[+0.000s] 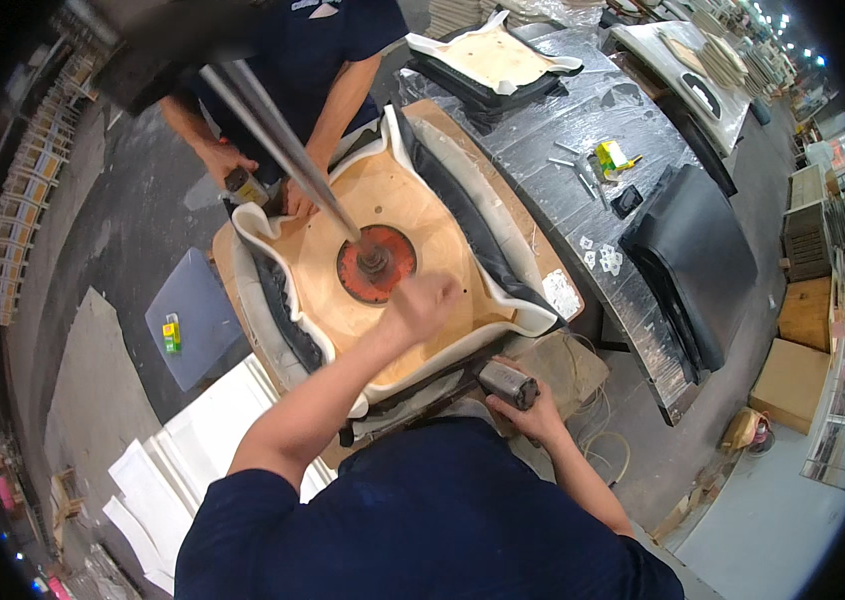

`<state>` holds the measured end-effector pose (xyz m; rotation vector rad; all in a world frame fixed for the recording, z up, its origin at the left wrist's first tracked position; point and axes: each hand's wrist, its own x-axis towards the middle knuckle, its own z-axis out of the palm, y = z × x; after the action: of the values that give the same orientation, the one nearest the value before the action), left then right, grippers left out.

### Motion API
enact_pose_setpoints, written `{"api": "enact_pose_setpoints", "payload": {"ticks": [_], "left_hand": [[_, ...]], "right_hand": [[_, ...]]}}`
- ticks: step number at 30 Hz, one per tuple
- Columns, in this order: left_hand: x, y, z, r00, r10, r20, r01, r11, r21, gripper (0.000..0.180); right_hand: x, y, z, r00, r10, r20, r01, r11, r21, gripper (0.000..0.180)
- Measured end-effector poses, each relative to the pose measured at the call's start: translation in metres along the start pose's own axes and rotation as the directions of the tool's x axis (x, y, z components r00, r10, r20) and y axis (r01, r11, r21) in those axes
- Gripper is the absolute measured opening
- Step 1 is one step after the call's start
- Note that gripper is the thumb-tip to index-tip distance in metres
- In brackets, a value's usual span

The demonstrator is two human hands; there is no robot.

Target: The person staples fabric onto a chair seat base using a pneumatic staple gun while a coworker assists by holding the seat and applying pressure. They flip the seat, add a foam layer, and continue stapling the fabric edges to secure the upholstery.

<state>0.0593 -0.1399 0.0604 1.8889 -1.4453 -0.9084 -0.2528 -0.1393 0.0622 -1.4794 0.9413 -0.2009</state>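
Note:
A seat panel of pale plywood [418, 205] lies wood side up, white padding and black cover material bunched around its edges. Pressing on its middle is a round red disc [398, 258] at the end of a metal rod [268, 125]. My left hand [426, 303] is over the panel beside the disc, its fingers smeared by motion. At the panel's near right corner, my right hand [540, 412] is wrapped round a staple gun [508, 384]. Across the panel, a co-worker's hand grips a similar staple gun [246, 187]; their other hand touches the panel's edge.
To the right, a plastic-covered table [553, 150] carries black cushions [693, 260], another padded panel [493, 55] and a small yellow-green box [613, 158]. White sheets [203, 425] are stacked at the left, near a grey panel [193, 320]. A thin hose [603, 440] hangs by my right arm.

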Motion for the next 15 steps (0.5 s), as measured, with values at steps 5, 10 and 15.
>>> {"api": "enact_pose_setpoints", "payload": {"ticks": [5, 10, 15], "left_hand": [[-0.104, 0.006, 0.053, 0.951, 0.286, -0.118, -0.247, 0.932, 0.265, 0.022], [-0.078, -0.007, 0.079, 0.946, 0.25, -0.204, -0.171, 0.925, 0.341, 0.025], [-0.066, -0.013, 0.082, 0.945, 0.269, -0.186, -0.191, 0.916, 0.354, 0.022]], "right_hand": [[0.0, -0.003, 0.004, 1.0, 0.018, -0.006, -0.018, 0.998, 0.067, 0.068], [-0.003, -0.024, -0.008, 0.985, 0.17, -0.001, -0.164, 0.956, 0.243, 0.059], [0.001, -0.039, -0.019, 0.984, 0.18, -0.006, -0.176, 0.971, 0.16, 0.049]]}}
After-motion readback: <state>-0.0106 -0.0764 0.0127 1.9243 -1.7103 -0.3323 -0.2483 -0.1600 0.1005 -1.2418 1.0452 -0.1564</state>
